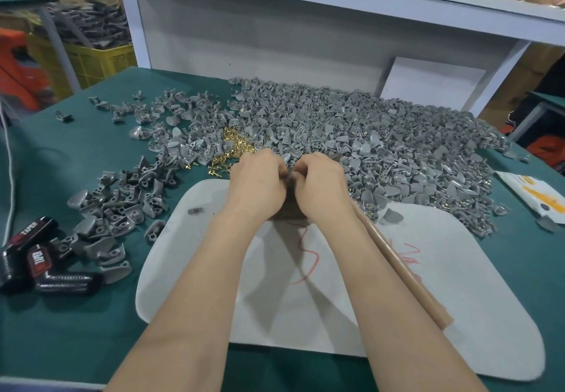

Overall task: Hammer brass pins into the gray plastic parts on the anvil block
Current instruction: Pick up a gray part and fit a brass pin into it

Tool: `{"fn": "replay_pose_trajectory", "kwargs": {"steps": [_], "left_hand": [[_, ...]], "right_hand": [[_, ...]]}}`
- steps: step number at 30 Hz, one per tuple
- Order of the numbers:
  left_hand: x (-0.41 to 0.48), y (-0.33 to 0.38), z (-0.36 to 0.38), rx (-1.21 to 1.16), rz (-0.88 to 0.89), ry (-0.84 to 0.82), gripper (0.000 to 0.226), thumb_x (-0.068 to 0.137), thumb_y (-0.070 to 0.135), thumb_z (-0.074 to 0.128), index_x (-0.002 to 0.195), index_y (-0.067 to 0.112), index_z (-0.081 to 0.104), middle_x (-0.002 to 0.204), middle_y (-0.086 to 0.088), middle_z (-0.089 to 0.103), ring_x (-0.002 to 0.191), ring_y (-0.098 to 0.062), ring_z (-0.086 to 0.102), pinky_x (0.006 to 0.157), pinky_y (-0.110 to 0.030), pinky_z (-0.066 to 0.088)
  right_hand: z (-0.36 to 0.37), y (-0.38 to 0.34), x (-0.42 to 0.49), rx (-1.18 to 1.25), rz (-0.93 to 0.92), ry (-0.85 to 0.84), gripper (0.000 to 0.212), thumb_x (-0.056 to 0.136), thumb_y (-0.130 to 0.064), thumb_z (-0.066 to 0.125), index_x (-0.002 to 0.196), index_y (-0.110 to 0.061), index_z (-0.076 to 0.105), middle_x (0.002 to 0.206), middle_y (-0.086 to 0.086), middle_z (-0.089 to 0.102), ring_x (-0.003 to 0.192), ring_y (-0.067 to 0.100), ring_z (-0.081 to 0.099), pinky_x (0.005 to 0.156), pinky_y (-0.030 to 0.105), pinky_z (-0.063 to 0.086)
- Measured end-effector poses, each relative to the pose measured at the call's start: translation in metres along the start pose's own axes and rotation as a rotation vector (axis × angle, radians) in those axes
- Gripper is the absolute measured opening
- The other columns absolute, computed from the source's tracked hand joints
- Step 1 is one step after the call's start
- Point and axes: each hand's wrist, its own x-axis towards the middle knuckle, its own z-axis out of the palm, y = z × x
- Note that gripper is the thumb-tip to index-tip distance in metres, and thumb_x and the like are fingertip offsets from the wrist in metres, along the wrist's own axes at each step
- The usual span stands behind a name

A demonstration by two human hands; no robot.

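Bright, even overhead light (soft double shadows), wide-angle bending at the edges.

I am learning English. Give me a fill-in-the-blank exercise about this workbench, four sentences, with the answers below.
1. The wooden handle lies along the person's ____ forearm.
2. The scribbles on the white mat are ____.
3. The crate behind the table is ____.
4. The brass pins lie between two heaps of ____ plastic parts.

Missing words: right; red; yellow; gray.
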Motion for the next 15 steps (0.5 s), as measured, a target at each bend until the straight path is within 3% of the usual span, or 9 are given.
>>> {"fn": "replay_pose_trajectory", "kwargs": {"steps": [15], "left_hand": [[-0.0009,0.0000,0.0003,0.002,-0.012,0.002,0.011,0.088,0.018,0.059,0.086,0.014,0.070,0.100,-0.009,0.064,0.105,-0.033,0.052,0.087,-0.041,0.045]], "right_hand": [[-0.0011,0.0005,0.0029,0.059,0.082,-0.027,0.012,0.090,-0.016,0.056,0.092,-0.015,0.067,0.105,0.008,0.063,0.100,0.026,0.056,0.080,0.027,0.041]]}}
